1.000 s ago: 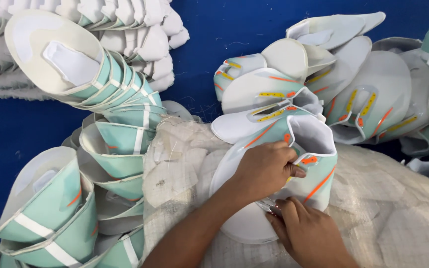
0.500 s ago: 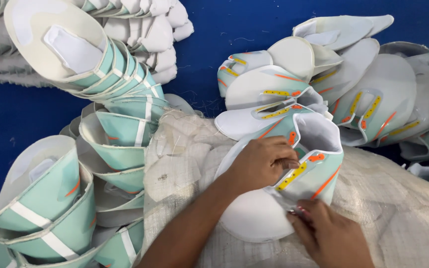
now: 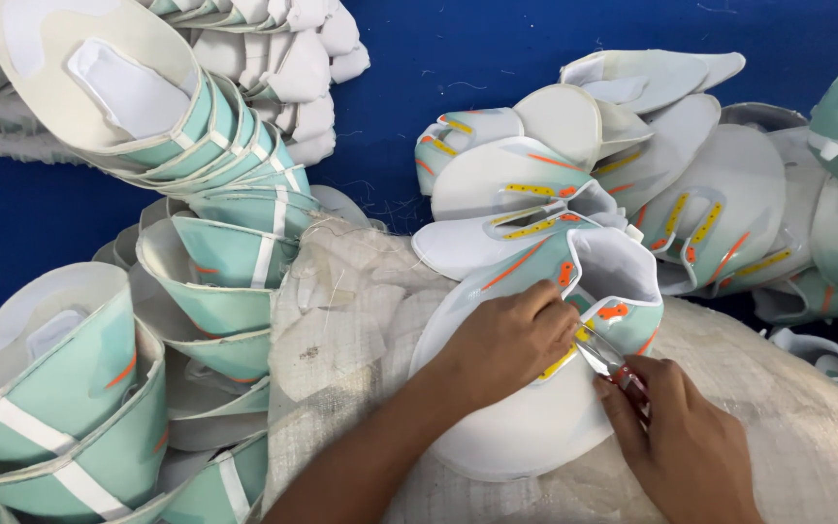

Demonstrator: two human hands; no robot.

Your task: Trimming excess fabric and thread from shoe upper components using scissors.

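Kept the left hand where it had been a second earlier, fingers curled and pressing down on the shoe upper. Lay mid-scene on the sackcloth, white sole side near, mint collar far. Shifted the right hand from beneath the left wrist out to the right. Closed around a small metal tool, unseen before, tip now brought to the yellow strip just beside the left fingertips. Suggested close work at that seam under way. Stood apart: nested mint uppers left, more uppers far right on the blue table.
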